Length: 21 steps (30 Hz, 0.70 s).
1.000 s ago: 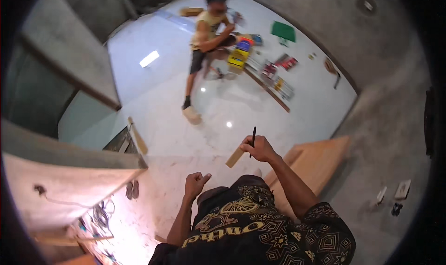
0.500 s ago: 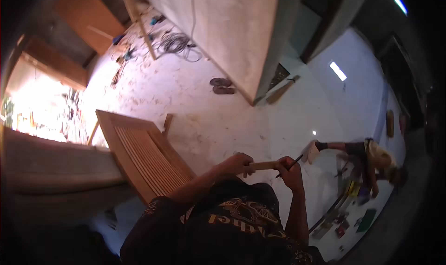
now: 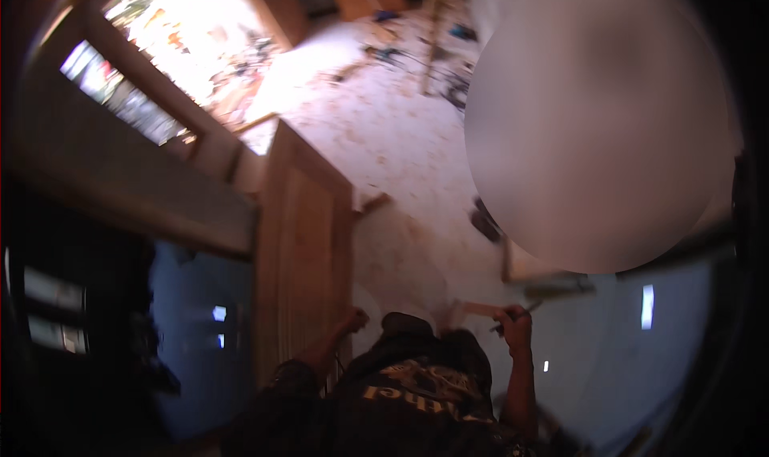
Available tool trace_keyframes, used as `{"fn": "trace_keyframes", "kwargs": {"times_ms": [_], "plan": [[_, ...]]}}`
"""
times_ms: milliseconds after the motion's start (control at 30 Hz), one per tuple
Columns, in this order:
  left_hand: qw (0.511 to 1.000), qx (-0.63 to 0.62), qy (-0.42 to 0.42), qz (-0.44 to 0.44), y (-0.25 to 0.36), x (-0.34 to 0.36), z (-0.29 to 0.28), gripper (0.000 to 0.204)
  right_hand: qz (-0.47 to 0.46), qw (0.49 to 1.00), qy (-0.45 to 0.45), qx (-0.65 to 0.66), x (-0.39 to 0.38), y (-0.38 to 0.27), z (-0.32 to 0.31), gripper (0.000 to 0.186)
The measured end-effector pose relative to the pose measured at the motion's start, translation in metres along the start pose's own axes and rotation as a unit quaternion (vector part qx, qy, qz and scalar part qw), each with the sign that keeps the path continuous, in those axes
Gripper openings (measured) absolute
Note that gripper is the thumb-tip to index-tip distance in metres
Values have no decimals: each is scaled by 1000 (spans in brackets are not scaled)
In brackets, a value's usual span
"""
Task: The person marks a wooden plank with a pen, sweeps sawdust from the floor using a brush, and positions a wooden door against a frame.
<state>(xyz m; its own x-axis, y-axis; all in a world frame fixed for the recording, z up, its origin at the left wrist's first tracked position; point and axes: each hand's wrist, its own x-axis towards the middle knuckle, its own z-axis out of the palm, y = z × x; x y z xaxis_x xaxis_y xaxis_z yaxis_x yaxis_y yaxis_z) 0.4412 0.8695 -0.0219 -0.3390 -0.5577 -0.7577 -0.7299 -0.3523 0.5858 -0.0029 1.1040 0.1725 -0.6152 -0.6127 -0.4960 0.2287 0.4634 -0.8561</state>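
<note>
My right hand (image 3: 517, 329) is closed around one end of a short, flat wooden strip (image 3: 479, 309), which points left in front of my body. A thin dark pencil-like stick (image 3: 534, 306) juts from the same fingers. My left hand (image 3: 351, 321) is beside the right edge of a wooden door panel (image 3: 300, 217) that stands on the left. Blur smears its fingers, and whether it touches the panel is unclear.
Wood shavings litter the pale floor (image 3: 400, 153). A small wood offcut (image 3: 372, 204) lies beyond the panel, and dark sandals (image 3: 485, 221) lie farther right. Tools and cables (image 3: 456, 88) are at the back. A large blurred patch hides the upper right.
My left hand has let go of the wooden strip and moved left to the panel. My right hand keeps the strip and stick. The view has turned left.
</note>
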Motion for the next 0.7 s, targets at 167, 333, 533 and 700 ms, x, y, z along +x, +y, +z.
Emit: {"fn": "trace_keyframes", "kwargs": {"times_ms": [167,333,533,700], "plan": [[982,173,67,-32,43,-42,35,32,-41,990,-103,-90,104,-79,10,22],[973,-139,128,-132,76,-34,82,32,-63,971,-199,-116,214,-153,57,29],[987,-25,82,-136,115,21,54,28,-89,952,-269,-114,340,-206,151,23],[982,180,32,-51,146,139,-19,24,13,962,-272,-25,469,-258,214,29]]}}
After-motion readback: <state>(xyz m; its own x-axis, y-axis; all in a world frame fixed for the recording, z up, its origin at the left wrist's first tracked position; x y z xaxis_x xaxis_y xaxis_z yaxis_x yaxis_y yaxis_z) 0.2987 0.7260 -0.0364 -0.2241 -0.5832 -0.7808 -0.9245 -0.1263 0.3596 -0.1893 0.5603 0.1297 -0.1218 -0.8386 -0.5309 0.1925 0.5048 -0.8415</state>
